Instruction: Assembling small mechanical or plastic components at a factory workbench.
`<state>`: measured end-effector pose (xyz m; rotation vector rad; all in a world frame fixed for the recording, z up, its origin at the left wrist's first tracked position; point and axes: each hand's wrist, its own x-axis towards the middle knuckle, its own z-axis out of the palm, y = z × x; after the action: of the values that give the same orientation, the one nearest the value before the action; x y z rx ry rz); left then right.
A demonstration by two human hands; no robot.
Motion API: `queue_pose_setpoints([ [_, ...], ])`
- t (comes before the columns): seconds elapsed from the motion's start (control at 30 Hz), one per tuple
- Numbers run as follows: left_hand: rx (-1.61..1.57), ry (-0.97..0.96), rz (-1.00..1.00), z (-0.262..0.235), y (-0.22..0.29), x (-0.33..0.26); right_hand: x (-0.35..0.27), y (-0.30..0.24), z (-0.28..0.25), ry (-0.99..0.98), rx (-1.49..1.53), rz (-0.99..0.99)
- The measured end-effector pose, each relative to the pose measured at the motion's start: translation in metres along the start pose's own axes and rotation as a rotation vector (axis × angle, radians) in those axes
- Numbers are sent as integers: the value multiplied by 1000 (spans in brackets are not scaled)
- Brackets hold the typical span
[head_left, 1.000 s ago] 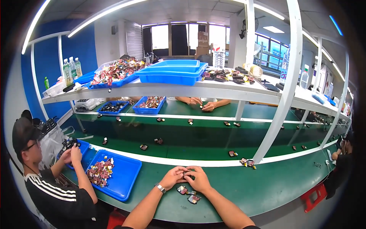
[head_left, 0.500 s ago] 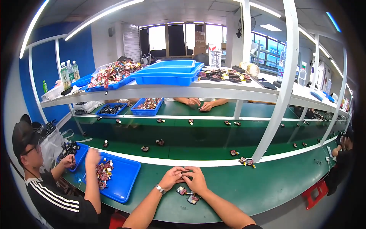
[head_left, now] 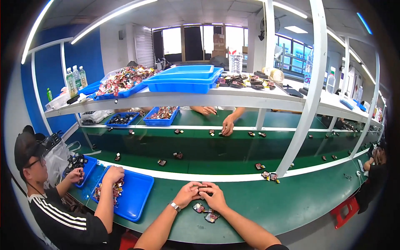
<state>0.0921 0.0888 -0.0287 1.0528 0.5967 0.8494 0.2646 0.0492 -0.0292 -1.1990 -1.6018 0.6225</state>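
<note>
1. Through the head camera I see the left hand (head_left: 186, 196), a silver watch (head_left: 175, 206) on its wrist, curled around a small dark part (head_left: 204, 187).
2. The right hand (head_left: 214, 198) grips the same part from its other side, fingers bent, over the green table (head_left: 258, 208).
3. I find loose parts (head_left: 211, 217) on the table, between the forearms.
4. At left, a co-worker's hand (head_left: 113, 174) is over a blue tray (head_left: 141, 193) holding small red-and-white pieces.

Bottles (head_left: 71, 82) and stacked blue trays (head_left: 179, 86) line a white shelf (head_left: 187, 99) beneath strip lights (head_left: 112, 21); a red stool (head_left: 353, 204) stands at right.
</note>
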Motion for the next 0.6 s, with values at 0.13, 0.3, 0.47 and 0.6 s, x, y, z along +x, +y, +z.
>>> queue_pose_setpoints([
  [0.13,-16,-22,12,1,0,1,0,0,-1,-5,-29,-25],
  [0.3,-38,-29,31,1,1,-1,7,3,-3,-5,-76,-136],
  [0.47,-7,-7,-21,3,9,-2,7,1,-5,-10,-41,-73],
  [0.6,-56,-40,-33,6,10,-2,3,5,-5,-7,34,-35],
])
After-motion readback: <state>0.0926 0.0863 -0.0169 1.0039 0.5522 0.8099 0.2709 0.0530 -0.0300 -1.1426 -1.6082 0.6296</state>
